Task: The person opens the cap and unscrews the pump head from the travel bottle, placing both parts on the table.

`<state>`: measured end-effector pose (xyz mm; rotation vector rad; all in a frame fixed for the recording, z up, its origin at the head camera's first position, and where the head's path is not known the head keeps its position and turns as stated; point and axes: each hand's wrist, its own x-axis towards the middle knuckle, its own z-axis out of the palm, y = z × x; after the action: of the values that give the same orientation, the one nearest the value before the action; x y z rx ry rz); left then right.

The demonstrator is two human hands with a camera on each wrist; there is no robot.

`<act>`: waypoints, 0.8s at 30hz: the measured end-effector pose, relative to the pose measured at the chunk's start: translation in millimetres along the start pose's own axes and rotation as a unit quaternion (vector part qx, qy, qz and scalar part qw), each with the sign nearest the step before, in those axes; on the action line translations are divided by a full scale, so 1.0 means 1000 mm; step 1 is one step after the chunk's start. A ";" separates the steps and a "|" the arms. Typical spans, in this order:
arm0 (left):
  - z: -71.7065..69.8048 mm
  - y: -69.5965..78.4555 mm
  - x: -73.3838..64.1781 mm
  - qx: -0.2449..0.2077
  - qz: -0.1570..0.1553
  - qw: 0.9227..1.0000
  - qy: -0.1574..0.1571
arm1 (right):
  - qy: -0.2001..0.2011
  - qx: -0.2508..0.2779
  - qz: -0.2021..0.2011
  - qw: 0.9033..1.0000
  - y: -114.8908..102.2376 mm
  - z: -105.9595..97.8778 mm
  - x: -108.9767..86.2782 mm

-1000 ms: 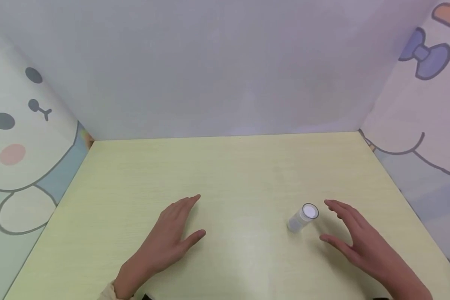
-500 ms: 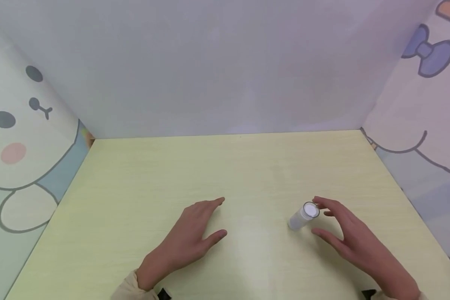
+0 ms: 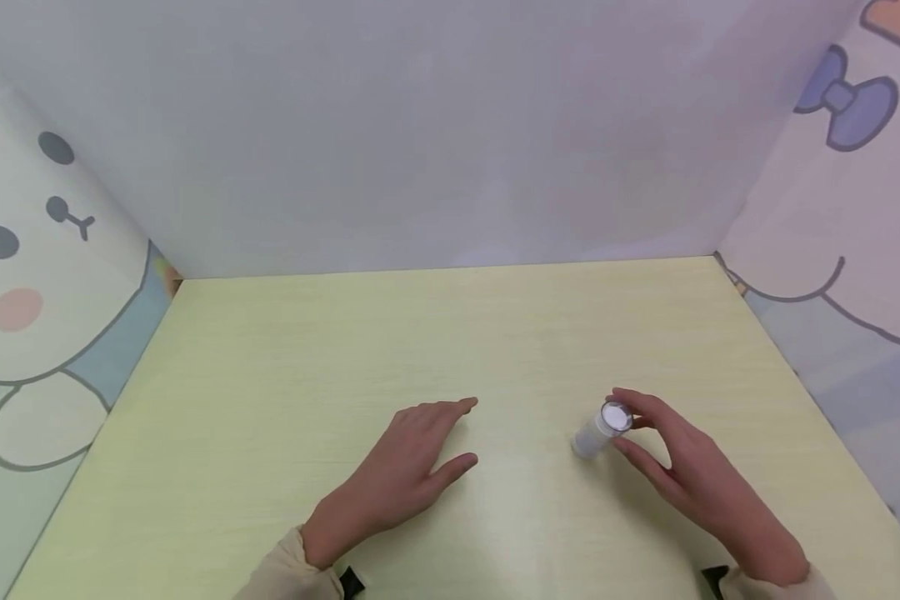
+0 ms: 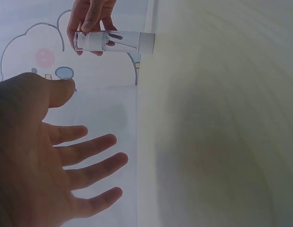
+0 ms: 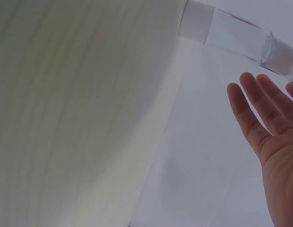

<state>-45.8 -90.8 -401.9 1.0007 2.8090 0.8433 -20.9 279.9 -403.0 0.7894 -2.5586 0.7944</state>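
A small clear bottle (image 3: 598,433) with a white base and a clear cap over its white upper part stands upright on the table, right of the middle. My right hand (image 3: 686,462) has thumb and index finger at opposite sides of its cap, pinching it. In the left wrist view the bottle (image 4: 122,41) shows side-on, that hand (image 4: 92,16) at its top. The right wrist view shows the other fingers (image 5: 255,101) of the right hand extended, apart from the bottle (image 5: 238,35). My left hand (image 3: 405,458) hovers over the table, fingers extended, holding nothing.
The pale yellow wooden table (image 3: 330,333) reaches back to a plain greyish wall (image 3: 435,142). Side panels with cartoon animals stand at the left (image 3: 37,317) and right (image 3: 817,225). Light sleeves (image 3: 292,571) cover both forearms.
My right hand has moved left to the bottle, its thumb and index finger closing in around the cap. My left hand has shifted right, still extended. The bottle stays put.
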 end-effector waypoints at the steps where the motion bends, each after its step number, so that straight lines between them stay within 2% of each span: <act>1: 0.000 0.001 0.001 -0.003 0.002 1.000 -0.003 | 0.005 0.004 -0.007 1.000 0.000 0.001 0.001; 4: 0.001 0.005 0.006 -0.010 0.008 1.000 -0.015 | 0.015 0.014 -0.014 1.000 -0.001 0.002 0.002; 13: 0.003 0.015 0.016 -0.018 0.015 0.999 -0.034 | 0.014 0.027 0.026 0.999 -0.005 0.004 0.001; 17: 0.003 0.019 0.021 -0.015 0.019 0.999 -0.047 | 0.028 0.061 0.031 0.997 -0.007 0.006 0.003; 20: 0.004 0.022 0.024 -0.010 0.028 0.998 -0.052 | 0.051 0.097 0.016 0.994 -0.009 0.009 0.005; 24: 0.006 0.026 0.029 -0.002 0.042 0.998 -0.048 | 0.067 0.139 0.012 0.988 -0.012 0.015 0.008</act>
<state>-52.7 -54.0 -389.5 1.1351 2.7011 0.7870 -22.2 259.2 -406.2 0.7579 -2.3726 1.1884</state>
